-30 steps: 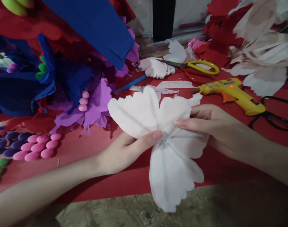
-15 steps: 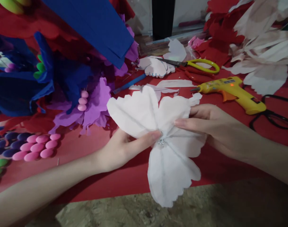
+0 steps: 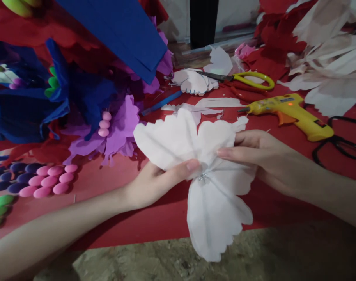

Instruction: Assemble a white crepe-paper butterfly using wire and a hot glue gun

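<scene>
A white paper flower [image 3: 220,218] with scalloped petals and a small silvery centre is held over the front edge of the red table [image 3: 154,222]. My left hand [image 3: 157,181] pinches it from the left, thumb on top near the centre and fingers hidden beneath. On the right, my right hand [image 3: 262,158] grips a petal between thumb and fingers. One petal hangs down past the table edge. Behind the flower lie white paper scraps [image 3: 215,102]. Close to my right hand rests a yellow glue gun [image 3: 294,115] with an orange light lit.
Yellow-handled scissors [image 3: 250,80] lie at the back on white cutouts [image 3: 195,82]. Pink oval pieces [image 3: 49,181] sit at left beside dark blue and green ones. Purple [image 3: 119,132] and blue flowers [image 3: 28,117] crowd the left; white petals [image 3: 332,89] pile up at right.
The flower's lower petal has swung slightly to the right and down. Both hands keep their hold. The whole scene sits a little further right in view.
</scene>
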A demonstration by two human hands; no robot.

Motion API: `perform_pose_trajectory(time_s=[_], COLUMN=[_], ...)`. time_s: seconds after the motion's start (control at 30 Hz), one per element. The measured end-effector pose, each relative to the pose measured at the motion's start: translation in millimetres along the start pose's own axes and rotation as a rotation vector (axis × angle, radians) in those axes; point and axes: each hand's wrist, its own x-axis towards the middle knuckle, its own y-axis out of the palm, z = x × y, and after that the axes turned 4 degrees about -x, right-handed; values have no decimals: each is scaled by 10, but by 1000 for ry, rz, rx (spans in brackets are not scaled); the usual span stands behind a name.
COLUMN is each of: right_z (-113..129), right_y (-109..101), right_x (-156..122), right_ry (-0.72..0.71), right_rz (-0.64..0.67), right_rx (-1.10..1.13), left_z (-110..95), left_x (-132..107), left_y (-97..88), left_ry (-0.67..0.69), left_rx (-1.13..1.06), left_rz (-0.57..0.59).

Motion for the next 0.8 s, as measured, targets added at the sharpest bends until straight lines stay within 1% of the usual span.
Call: perform_pose_trajectory(time_s=[0.1,0.17,0.27,0.37,0.53,0.6,0.67,0.73,0.8], right_z=[-26,-47,-76,-88,-68,-56,-41,-18,13], right_y=[23,37,45,46,48,41,26,10,-2], right_x=[5,11,29,47,44,38,36,34,18], right_ry=[53,62,63,77,89,46,-30,-138,-284], right_rz=[48,69,74,65,55,23,-37,-124,-281], right_rx=[35,47,62,58,11,-46,-88,-125,-249], left_z=[4,4,9,15,49,80,113,126,100], left_x=[0,-3,-5,1,19,27,35,48,66], left_y=[-3,-2,-8,-14,-5,-6,-22,-50,-75], left_ry=[-13,-44,-96,-110,-107,-75,6,118,208], left_rx=[-4,2,-11,-40,-45,-54,-78,-109,-133], left_rz=[32,33,48,75,36,37,0,-95,-194])
